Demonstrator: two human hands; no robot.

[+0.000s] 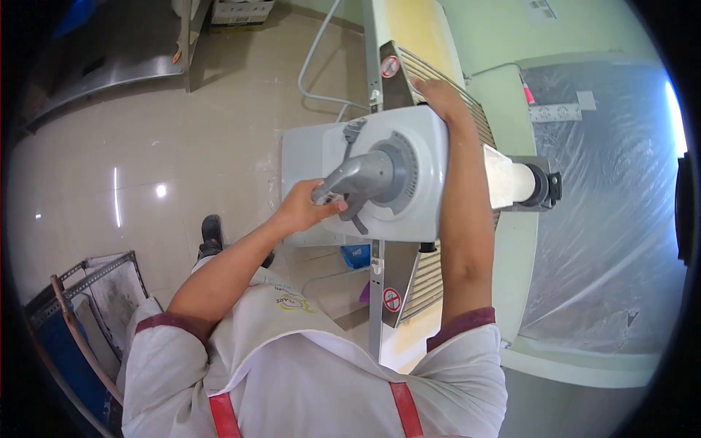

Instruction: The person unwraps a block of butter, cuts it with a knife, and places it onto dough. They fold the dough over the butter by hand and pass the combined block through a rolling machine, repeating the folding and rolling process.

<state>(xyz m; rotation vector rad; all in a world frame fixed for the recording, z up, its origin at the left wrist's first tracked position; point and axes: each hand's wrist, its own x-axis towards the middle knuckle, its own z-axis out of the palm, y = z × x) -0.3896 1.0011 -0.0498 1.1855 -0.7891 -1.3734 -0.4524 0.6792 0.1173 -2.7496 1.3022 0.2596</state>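
My left hand [305, 206] is closed around the grey lever handle [358, 175] on top of a dough sheeter [425, 146]. A dial scale rings the base of the lever, and a thinner grey lever sits just below the hand. Across the white housing reaches my right arm. My right hand [440, 100] lies on the barred safety guard [467, 109] at the far side, its fingers stretched out and partly hidden. A second barred guard [422, 288] with a red warning sticker is on the near side. A pale conveyor belt [420, 33] runs out beyond the far guard.
A plastic-covered window [599, 219] is in the wall at right. At upper left stands a steel table [117, 58], with a box [241, 13] behind it. A metal-framed rack [95, 292] is at lower left. A grey cable [307, 66] trails over the tiled floor [212, 139].
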